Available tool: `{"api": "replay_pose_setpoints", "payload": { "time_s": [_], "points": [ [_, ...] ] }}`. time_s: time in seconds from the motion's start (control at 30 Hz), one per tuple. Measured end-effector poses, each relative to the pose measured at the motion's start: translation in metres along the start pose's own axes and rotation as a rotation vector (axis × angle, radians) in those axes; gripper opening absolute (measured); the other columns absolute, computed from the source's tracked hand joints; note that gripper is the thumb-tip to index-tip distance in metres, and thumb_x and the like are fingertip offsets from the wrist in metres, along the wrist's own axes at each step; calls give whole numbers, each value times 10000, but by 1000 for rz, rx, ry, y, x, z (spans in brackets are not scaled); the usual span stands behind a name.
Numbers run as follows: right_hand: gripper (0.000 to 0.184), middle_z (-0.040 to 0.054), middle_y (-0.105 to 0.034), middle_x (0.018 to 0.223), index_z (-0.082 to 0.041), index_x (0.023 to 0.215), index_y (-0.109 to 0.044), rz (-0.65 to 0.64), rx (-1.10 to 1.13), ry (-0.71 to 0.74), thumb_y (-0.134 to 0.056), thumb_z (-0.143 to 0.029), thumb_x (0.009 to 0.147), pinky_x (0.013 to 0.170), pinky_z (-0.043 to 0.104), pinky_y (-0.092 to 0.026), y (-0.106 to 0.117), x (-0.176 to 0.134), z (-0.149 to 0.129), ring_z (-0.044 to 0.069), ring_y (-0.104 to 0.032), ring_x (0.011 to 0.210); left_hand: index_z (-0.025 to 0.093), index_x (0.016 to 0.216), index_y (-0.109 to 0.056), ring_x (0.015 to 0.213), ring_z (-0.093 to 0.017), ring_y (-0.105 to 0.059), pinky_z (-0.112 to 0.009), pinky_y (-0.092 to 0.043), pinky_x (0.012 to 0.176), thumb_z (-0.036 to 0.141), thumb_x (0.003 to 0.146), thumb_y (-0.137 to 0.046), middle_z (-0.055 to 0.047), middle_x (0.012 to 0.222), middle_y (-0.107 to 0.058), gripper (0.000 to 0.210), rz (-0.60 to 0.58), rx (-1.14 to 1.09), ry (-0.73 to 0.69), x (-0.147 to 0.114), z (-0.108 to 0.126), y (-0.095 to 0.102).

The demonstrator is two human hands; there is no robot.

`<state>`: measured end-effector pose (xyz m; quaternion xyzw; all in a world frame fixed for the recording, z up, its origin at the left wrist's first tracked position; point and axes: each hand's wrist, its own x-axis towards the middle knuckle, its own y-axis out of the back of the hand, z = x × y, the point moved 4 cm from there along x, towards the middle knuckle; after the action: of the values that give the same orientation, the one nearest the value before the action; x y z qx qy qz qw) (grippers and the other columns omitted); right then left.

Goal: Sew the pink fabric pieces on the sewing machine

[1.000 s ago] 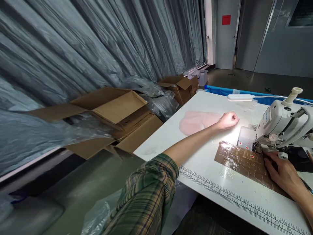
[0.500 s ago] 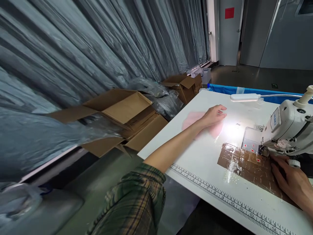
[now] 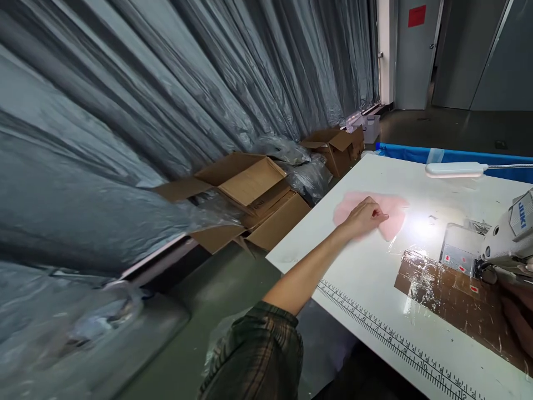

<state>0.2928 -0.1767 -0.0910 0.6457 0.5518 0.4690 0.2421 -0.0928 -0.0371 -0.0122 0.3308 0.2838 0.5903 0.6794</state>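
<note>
My left hand (image 3: 365, 218) reaches over the white table with its fingers curled into a pinch. Beneath and around it lies a thin pale pink piece of cloth (image 3: 393, 225), spread flat. Whether the fingertips have caught the cloth or something else is hidden. At the right edge, partly cut off and in shadow, my right hand (image 3: 520, 314) rests with fingers stretched over a brown taped board (image 3: 449, 297). Its fingertips are close to the needle area of a white sewing machine (image 3: 506, 233).
A lit lamp (image 3: 456, 169) shines from the table's far side. Ruler marks (image 3: 387, 333) run along the near edge of the white tabletop (image 3: 353, 272). Open cardboard boxes (image 3: 254, 180) and clear plastic bags (image 3: 308, 178) stand left of it, before a grey curtain (image 3: 208, 83).
My left hand has drawn back a little over the pink cloth, and its spread fingers have closed into a pinch. The view has turned left, leaving less of my right hand visible.
</note>
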Motion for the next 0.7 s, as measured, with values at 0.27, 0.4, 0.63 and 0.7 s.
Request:
{"api": "replay_pose_setpoints", "payload": {
  "time_s": [0.27, 0.4, 0.63, 0.7],
  "points": [
    [537, 152, -699, 1164, -271, 1291, -694, -77, -72, 18, -416, -558, 933, 797, 546, -641, 12, 4, -19, 412, -694, 1078, 194, 705, -675, 951, -177, -641, -309, -541, 811, 275, 840, -643, -52, 1083, -661, 160, 64, -104, -173, -14, 16, 8],
    [488, 137, -716, 1084, -271, 1260, -702, -118, -54, 32, -444, -522, 932, 777, 509, -638, 13, 7, -30, 385, -716, 1004, 190, 719, -677, 713, -125, -642, -270, -546, 708, 258, 910, -590, -15, 767, -704, 220, -238, -198, -446, -42, 53, -20],
    [439, 127, -703, 872, -233, 1052, -762, -86, -105, -67, -429, -482, 910, 572, 422, -578, 16, 11, -40, 298, -698, 648, 187, 920, -732, 1032, -174, -707, -331, -581, 981, 259, 929, -684, -91, 1235, -724, 87, -666, -137, -1105, -119, 111, -97],
    [431, 120, -695, 844, -214, 995, -766, -122, -119, -84, -428, -466, 906, 544, 391, -552, 21, 13, -46, 268, -674, 592, 155, 956, -737, 1025, -183, -712, -332, -584, 981, 286, 927, -697, -120, 1265, -707, 140, -627, -134, -1202, -123, 114, -100]
  ]
}}
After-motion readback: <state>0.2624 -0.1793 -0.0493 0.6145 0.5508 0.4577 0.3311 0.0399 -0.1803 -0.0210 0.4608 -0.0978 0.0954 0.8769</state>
